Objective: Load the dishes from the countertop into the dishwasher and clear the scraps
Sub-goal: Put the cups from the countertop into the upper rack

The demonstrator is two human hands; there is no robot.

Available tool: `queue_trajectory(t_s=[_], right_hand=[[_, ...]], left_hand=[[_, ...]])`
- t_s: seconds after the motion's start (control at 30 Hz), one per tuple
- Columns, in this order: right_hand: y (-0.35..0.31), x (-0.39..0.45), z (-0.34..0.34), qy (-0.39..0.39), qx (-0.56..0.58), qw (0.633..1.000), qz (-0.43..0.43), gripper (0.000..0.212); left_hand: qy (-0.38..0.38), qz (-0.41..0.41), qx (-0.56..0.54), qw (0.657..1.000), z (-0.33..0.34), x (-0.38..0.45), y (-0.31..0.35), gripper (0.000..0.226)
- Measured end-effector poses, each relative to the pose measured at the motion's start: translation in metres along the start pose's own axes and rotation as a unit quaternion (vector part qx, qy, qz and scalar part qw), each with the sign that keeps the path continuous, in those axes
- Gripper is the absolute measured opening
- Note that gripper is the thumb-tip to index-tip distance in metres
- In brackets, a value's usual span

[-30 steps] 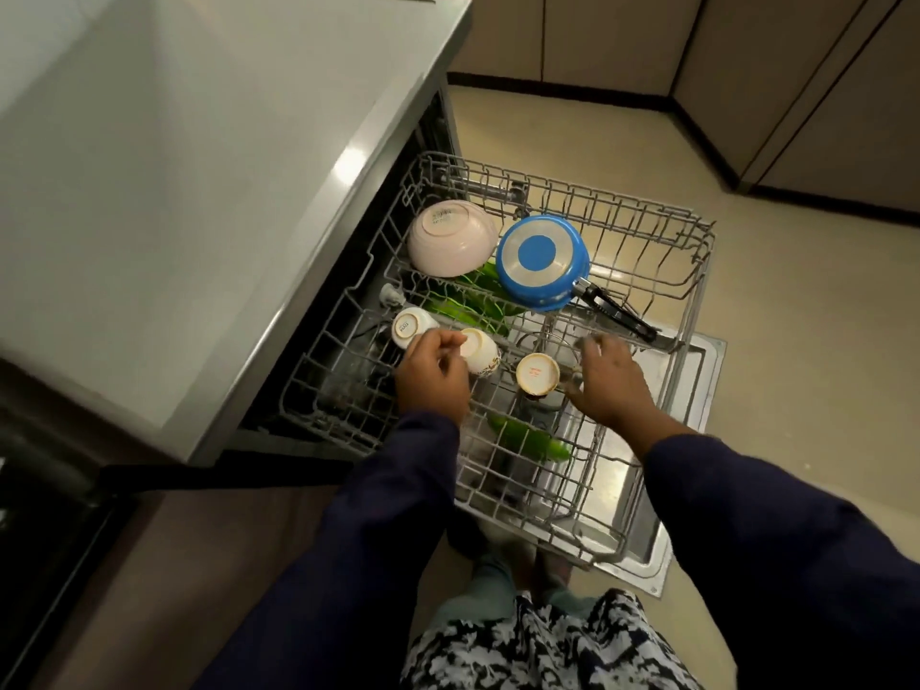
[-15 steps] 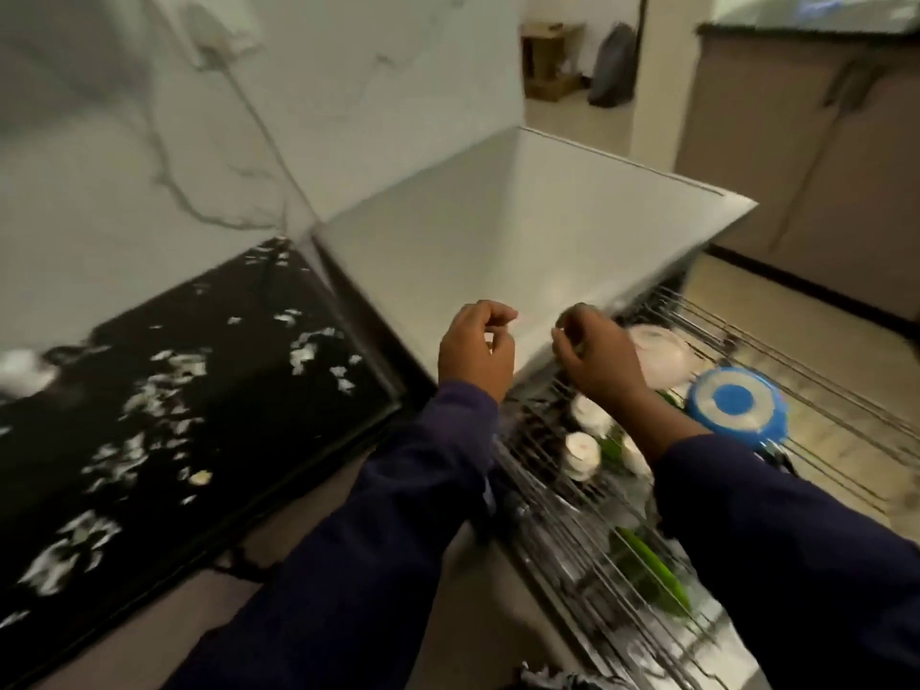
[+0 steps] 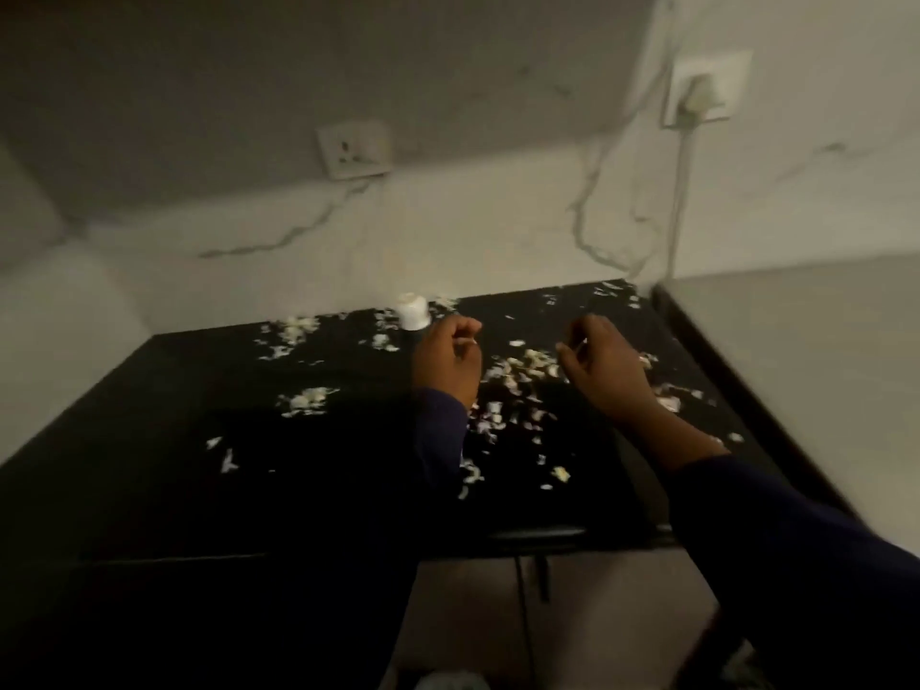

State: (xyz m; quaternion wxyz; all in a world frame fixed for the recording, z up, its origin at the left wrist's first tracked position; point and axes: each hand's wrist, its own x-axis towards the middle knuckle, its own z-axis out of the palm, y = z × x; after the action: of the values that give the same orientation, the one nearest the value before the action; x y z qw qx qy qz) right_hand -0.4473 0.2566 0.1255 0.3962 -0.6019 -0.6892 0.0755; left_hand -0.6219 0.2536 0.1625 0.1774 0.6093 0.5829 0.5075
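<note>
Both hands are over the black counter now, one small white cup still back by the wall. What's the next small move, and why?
Probably reach the left hand forward and take the white cup. It stands just beyond that hand's knuckles, apparently the only dish on the counter, and both hands look empty, fingers loosely curled. The right hand hovers over the thickest patch of scraps, so it could start gathering those afterwards.

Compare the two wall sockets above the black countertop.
The left socket has nothing plugged in and its holes show; the right socket holds a white plug with a cable hanging down the wall. The left socket sits lower on the wall, the right socket higher. Both are pale square plates on the marbled wall.
</note>
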Motion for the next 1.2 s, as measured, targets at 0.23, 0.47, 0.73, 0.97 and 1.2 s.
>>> queue_trajectory(t_s=[0.23,0.47,0.73,0.97,1.2], right_hand=[[-0.075,0.06,0.1,-0.105,0.005,0.994,-0.021,0.043],[-0.089,0.12,0.16,-0.226,-0.023,0.973,0.03,0.069],[-0.074,0.231,0.227,-0.268,-0.055,0.961,0.045,0.078],[-0.056,0.295,0.296,-0.337,-0.095,0.936,0.032,0.091],[-0.044,0.303,0.325,-0.345,-0.083,0.935,0.011,0.076]], left_hand=[[0.049,-0.067,0.053,0.995,-0.082,0.06,-0.079,0.021],[0.034,-0.086,0.1,0.991,-0.097,0.107,-0.113,0.025],[0.056,-0.11,0.125,0.984,-0.08,0.189,-0.139,0.025],[0.058,-0.138,0.15,0.977,-0.059,0.233,-0.172,0.027],[0.054,-0.162,0.171,0.97,-0.049,0.241,-0.192,0.027]])
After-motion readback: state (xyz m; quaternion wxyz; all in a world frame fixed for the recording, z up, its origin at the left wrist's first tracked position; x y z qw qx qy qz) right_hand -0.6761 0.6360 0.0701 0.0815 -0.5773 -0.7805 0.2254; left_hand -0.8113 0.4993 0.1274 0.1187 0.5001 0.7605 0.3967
